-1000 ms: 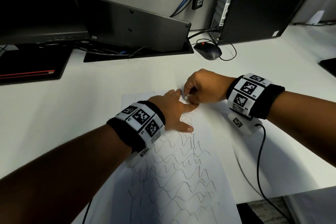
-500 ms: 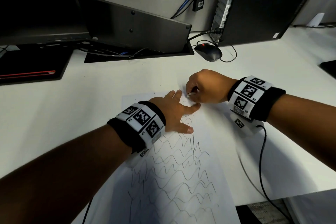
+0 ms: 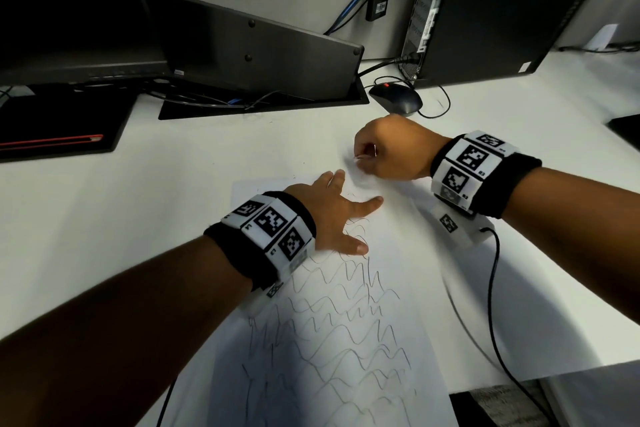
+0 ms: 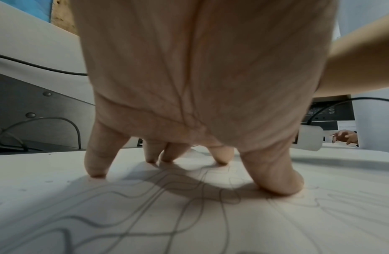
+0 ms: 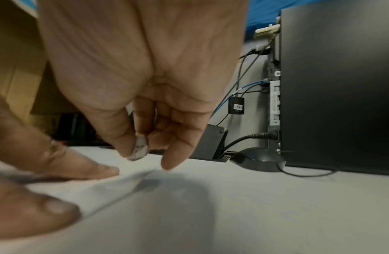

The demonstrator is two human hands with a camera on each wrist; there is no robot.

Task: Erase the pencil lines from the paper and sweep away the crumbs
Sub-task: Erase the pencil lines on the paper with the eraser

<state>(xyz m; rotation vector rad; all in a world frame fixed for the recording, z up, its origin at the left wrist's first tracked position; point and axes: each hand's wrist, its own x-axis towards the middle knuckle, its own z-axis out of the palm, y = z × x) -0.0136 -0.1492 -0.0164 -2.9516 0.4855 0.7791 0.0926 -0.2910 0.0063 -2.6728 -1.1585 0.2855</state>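
Note:
A white sheet of paper (image 3: 346, 340) with wavy pencil lines (image 3: 332, 329) lies on the white desk (image 3: 138, 211). My left hand (image 3: 332, 215) presses on the sheet's upper part, its fingertips (image 4: 278, 185) spread on the paper (image 4: 189, 223) among the lines. My right hand (image 3: 384, 149) is just beyond the sheet's far right corner. It pinches a small white eraser (image 5: 140, 148) between thumb and fingers, slightly above the surface. In the head view the eraser (image 3: 360, 157) shows only as a pale sliver at the fingertips.
A black mouse (image 3: 394, 99) with its cable lies just behind my right hand. A dark computer tower (image 3: 502, 10) stands at the back right, and a monitor (image 3: 62, 10) with a tilted dark panel (image 3: 256, 55) at the back left. A black cable (image 3: 495, 305) runs from my right wrist.
My right hand has moved away from the left hand, back and to the right past the sheet's far corner, still pinching the eraser. The left hand has stayed put.

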